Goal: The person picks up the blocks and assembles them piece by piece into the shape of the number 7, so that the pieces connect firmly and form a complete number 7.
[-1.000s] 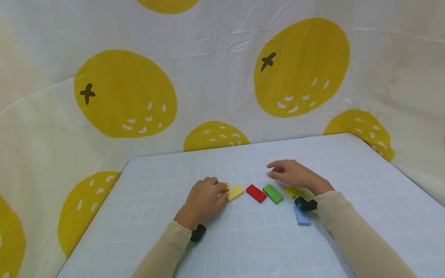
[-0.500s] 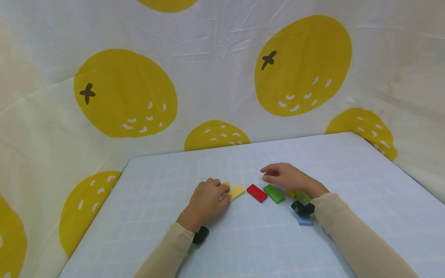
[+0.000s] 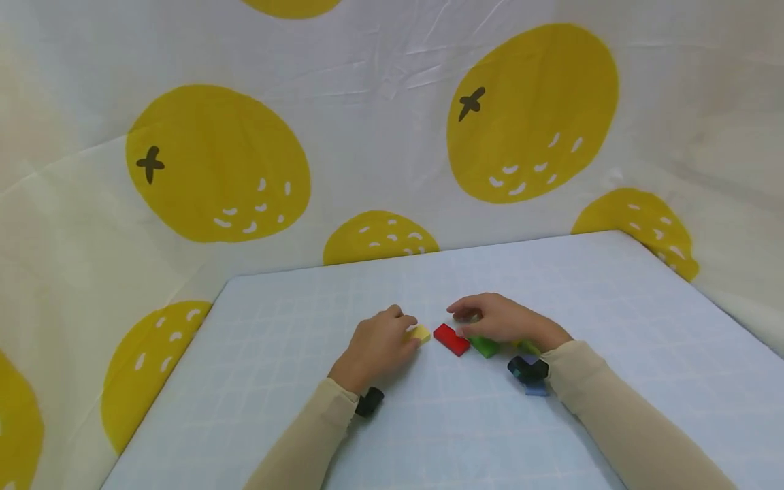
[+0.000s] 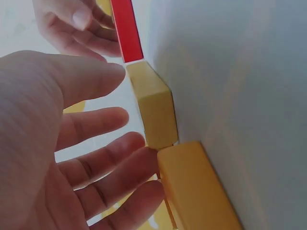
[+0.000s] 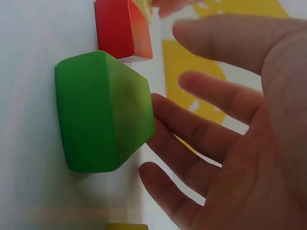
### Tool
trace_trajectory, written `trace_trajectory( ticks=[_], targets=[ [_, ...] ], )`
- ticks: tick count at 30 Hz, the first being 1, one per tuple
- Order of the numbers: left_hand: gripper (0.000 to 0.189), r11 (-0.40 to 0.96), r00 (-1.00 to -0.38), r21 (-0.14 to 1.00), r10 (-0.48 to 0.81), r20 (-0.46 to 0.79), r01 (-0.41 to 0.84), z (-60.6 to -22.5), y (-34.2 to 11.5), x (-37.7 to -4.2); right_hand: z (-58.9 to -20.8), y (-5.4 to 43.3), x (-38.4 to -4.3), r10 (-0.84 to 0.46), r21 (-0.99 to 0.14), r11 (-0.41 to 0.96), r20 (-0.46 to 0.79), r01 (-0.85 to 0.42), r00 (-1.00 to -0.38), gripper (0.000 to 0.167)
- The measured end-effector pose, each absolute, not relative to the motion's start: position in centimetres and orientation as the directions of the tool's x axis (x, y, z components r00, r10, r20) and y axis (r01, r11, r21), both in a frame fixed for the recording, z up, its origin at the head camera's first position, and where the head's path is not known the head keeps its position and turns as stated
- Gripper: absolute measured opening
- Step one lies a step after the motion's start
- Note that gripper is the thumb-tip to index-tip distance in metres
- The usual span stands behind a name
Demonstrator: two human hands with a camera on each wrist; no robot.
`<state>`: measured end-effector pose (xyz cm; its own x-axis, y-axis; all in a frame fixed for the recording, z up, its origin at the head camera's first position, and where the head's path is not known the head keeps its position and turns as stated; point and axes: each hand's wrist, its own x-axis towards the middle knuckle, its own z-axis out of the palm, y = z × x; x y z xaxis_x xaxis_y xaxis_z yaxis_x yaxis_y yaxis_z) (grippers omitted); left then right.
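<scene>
My left hand (image 3: 375, 346) hovers over the pale yellow block (image 3: 421, 334), fingers loosely bent. In the left wrist view the thumb and fingers spread beside that block, and nothing is gripped. Below it in that view lies an orange block (image 4: 199, 189), which the hand hides in the head view. My right hand (image 3: 503, 318) is above the green block (image 3: 485, 346), its thumb near the red block (image 3: 450, 339). The right wrist view shows its relaxed fingers close to the green block (image 5: 88, 115); whether they touch it I cannot tell.
Under the right wrist are a yellow block (image 3: 525, 346), partly hidden, and a blue block (image 3: 536, 390), mostly covered by the wrist camera (image 3: 528, 370). All lie on a pale blue checked tabletop (image 3: 453, 435). A fruit-patterned curtain (image 3: 380, 150) stands behind the table.
My left hand has moved right, from beside the orange block to over the pale yellow one. My right hand has come left and lower, over the green block toward the red one.
</scene>
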<state>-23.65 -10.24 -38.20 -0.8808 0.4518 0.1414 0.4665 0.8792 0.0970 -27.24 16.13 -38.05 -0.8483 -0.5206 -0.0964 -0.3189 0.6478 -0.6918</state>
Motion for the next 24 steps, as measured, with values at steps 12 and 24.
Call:
trace_trajectory(
  ticks=[12,24],
  targets=[
    [0.028,0.87,-0.898,0.223,0.425,0.114,0.44,-38.8,-11.4,-23.8,-38.6,14.8,-26.6,-0.515,-0.649,0.688,-0.12,-0.326,-0.849,0.054],
    [0.034,0.873,-0.899,0.218,0.428,0.089,0.437,-38.4,-10.6,-23.7,-38.3,15.8,-26.3,-0.594,-0.576,0.692,-0.113,-0.435,-0.796,0.062]
  ],
)
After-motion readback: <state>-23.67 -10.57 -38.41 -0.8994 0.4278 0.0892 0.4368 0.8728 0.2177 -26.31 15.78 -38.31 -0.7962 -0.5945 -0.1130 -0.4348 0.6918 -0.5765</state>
